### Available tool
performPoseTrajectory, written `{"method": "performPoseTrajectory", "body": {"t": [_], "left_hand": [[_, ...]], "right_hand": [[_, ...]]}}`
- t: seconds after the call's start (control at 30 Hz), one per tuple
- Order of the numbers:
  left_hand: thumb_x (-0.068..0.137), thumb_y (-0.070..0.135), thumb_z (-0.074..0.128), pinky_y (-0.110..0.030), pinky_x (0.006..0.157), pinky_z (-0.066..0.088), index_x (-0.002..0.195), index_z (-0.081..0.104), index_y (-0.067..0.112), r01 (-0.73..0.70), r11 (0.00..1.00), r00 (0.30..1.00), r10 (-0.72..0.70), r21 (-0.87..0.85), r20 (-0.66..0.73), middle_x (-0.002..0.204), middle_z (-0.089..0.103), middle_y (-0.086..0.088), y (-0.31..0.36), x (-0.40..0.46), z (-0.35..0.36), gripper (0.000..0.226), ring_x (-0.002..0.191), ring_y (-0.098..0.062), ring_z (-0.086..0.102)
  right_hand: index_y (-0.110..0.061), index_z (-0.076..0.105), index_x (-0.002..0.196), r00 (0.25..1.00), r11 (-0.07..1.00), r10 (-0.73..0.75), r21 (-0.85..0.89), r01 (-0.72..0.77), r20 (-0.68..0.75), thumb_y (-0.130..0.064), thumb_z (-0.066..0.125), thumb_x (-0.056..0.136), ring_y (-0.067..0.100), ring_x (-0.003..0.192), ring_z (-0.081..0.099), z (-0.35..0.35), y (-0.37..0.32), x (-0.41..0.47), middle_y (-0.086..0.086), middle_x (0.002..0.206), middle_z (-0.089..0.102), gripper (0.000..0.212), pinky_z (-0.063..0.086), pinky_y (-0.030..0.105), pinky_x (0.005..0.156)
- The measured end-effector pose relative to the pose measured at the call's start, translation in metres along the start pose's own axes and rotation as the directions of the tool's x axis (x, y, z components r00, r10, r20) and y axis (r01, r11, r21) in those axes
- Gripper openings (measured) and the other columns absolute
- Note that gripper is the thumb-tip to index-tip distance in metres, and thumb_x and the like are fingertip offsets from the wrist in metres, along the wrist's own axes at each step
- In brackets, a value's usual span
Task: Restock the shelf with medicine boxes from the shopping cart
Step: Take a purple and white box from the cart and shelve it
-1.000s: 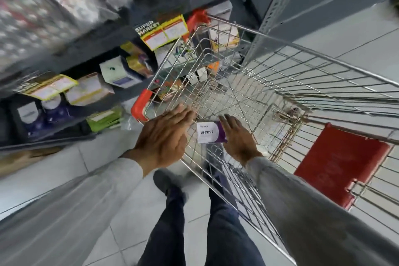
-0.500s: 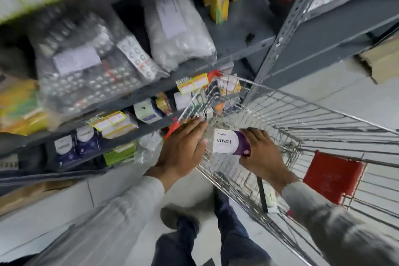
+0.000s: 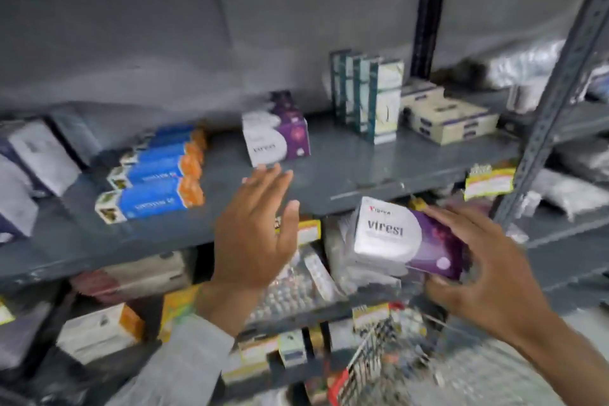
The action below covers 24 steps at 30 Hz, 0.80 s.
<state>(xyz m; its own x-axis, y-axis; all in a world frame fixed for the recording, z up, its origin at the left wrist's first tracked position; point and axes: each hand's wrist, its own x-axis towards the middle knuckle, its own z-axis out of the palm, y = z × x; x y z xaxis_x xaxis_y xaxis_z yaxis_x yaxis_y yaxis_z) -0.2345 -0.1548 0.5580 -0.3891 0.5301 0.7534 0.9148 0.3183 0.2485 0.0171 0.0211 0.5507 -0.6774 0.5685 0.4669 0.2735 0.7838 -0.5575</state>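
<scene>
Gripping Virest box (image 3: 405, 237), right hand (image 3: 478, 260)

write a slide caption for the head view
Right hand lifts a Virest box toward the shelf; left hand open.

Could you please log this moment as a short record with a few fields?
setting: grey metal shelf in a store aisle
right hand: holds a white and purple box below shelf level
left hand: open, empty, raised at the shelf edge
matching stock: same kind of boxes already on the shelf
neighbours: blue boxes lying to the left, tall boxes upright to the right
cart: partly in view, bottom edge
</scene>
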Motion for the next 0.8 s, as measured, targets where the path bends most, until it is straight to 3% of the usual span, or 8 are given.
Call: {"method": "performPoseTrajectory", "body": {"t": [0.07, 0.17, 0.23, 0.33, 0.47, 0.57, 0.7, 0.8], "left_hand": [[0.099, 0.036, 0.049, -0.048, 0.117, 0.040, 0.139, 0.060, 0.011, 0.090, 0.984, 0.988, -0.107, 0.156, 0.108, 0.145, 0.061, -0.011, -0.025, 0.018, -0.008, 0.048, 0.143, -0.027, 0.049], [0.099, 0.048, 0.026, -0.050, 0.117, 0.038, 0.141, 0.056, 0.007, 0.146, 0.931, 0.925, -0.248, 0.334, 0.288, 0.149, 0.056, -0.018, -0.056, 0.025, -0.008, 0.066, 0.143, -0.033, 0.047], [0.098, 0.051, 0.020, -0.046, 0.118, 0.036, 0.141, 0.057, 0.009, 0.163, 0.915, 0.904, -0.288, 0.370, 0.315, 0.151, 0.054, -0.016, -0.069, 0.019, -0.006, 0.071, 0.142, -0.030, 0.048], [0.101, 0.053, 0.017, -0.044, 0.120, 0.036, 0.140, 0.058, 0.009, 0.141, 0.912, 0.908, -0.275, 0.385, 0.317, 0.149, 0.057, -0.014, -0.074, 0.009, -0.002, 0.072, 0.140, -0.028, 0.051], [0.102, 0.054, 0.011, -0.044, 0.123, 0.032, 0.146, 0.052, 0.010, 0.133, 0.914, 0.902, -0.272, 0.384, 0.334, 0.154, 0.051, -0.013, -0.074, 0.009, -0.003, 0.074, 0.145, -0.027, 0.046], [0.104, 0.053, 0.013, -0.042, 0.124, 0.031, 0.149, 0.049, 0.011, 0.143, 0.914, 0.901, -0.278, 0.378, 0.332, 0.157, 0.048, -0.011, -0.073, 0.009, -0.005, 0.071, 0.146, -0.025, 0.044], [0.103, 0.054, 0.009, -0.042, 0.124, 0.030, 0.150, 0.047, 0.013, 0.146, 0.912, 0.901, -0.283, 0.383, 0.330, 0.158, 0.046, -0.010, -0.073, 0.009, -0.005, 0.073, 0.148, -0.024, 0.042], [0.102, 0.054, 0.007, -0.040, 0.126, 0.026, 0.151, 0.046, 0.013, 0.146, 0.910, 0.900, -0.285, 0.388, 0.329, 0.160, 0.045, -0.009, -0.072, 0.009, -0.004, 0.074, 0.149, -0.023, 0.040]], "right_hand": [[-0.020, 0.063, 0.135, 0.996, 0.996, -0.088, 0.036, 0.087, 0.008, -0.044, 0.070, 0.053, 0.016, 0.110, 0.061, -0.008, -0.023, 0.037, -0.007, 0.124, 0.062, 0.086, 0.051, 0.032, 0.096], [-0.024, 0.060, 0.139, 0.985, 0.987, -0.150, 0.072, 0.144, 0.090, -0.054, 0.068, 0.053, 0.007, 0.105, 0.059, -0.007, -0.053, 0.093, -0.012, 0.120, 0.060, 0.092, 0.046, 0.013, 0.090], [-0.025, 0.058, 0.142, 0.972, 0.986, -0.159, 0.080, 0.147, 0.170, -0.055, 0.070, 0.052, 0.007, 0.102, 0.060, 0.002, -0.068, 0.129, -0.010, 0.119, 0.060, 0.096, 0.044, 0.009, 0.083], [-0.025, 0.060, 0.141, 0.953, 0.987, -0.138, 0.117, 0.110, 0.271, -0.041, 0.081, 0.057, 0.001, 0.092, 0.060, 0.025, -0.083, 0.172, -0.008, 0.115, 0.061, 0.088, 0.045, 0.004, 0.070], [-0.028, 0.061, 0.140, 0.926, 0.988, -0.132, 0.120, 0.095, 0.354, -0.037, 0.080, 0.059, 0.000, 0.092, 0.061, 0.054, -0.088, 0.199, -0.013, 0.116, 0.061, 0.084, 0.045, 0.010, 0.067], [-0.029, 0.060, 0.141, 0.917, 0.988, -0.111, 0.145, 0.059, 0.383, -0.026, 0.082, 0.070, -0.001, 0.089, 0.062, 0.067, -0.087, 0.204, -0.011, 0.118, 0.059, 0.075, 0.048, 0.007, 0.060], [-0.027, 0.055, 0.146, 0.923, 0.988, -0.127, 0.133, 0.083, 0.365, -0.029, 0.081, 0.075, 0.007, 0.104, 0.058, 0.078, -0.080, 0.205, -0.010, 0.122, 0.051, 0.075, 0.059, 0.021, 0.080], [-0.029, 0.049, 0.150, 0.921, 0.984, -0.156, 0.139, 0.113, 0.357, -0.027, 0.080, 0.080, 0.013, 0.121, 0.052, 0.081, -0.072, 0.198, -0.010, 0.129, 0.045, 0.076, 0.057, 0.022, 0.088]]}}
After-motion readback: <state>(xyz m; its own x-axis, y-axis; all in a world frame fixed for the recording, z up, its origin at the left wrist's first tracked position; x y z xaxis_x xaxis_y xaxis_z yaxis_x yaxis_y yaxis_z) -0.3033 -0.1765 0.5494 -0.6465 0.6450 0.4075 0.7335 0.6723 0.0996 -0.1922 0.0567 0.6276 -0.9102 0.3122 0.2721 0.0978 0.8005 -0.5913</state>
